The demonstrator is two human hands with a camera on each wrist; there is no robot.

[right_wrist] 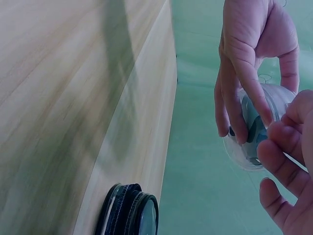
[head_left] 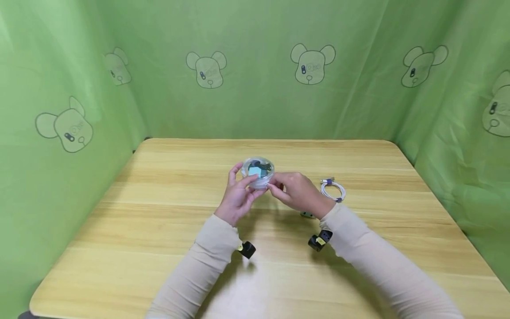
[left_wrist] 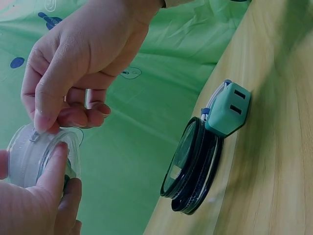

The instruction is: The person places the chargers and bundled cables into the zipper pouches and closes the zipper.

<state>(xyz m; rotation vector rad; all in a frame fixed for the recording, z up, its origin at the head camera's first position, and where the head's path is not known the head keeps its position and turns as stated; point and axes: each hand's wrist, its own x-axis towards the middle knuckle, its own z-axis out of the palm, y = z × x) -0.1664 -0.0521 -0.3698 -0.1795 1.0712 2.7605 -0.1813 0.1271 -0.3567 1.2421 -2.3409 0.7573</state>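
Note:
A clear round zip case is held up over the table in the head view. Through its transparent side show a light-blue block and a dark coiled cord. My left hand grips the case from the left, thumb on the near face and fingers round the edge. At the case's right edge, my right hand pinches the small zipper pull between thumb and forefinger. In the right wrist view, the left hand's fingers spread over the case, partly covering what is inside.
A coiled white cable with dark ties lies on the table to the right. Beside it are a mint-green charger plug and a black-trimmed round zip case, mostly hidden behind my right hand in the head view. Green curtains surround the table.

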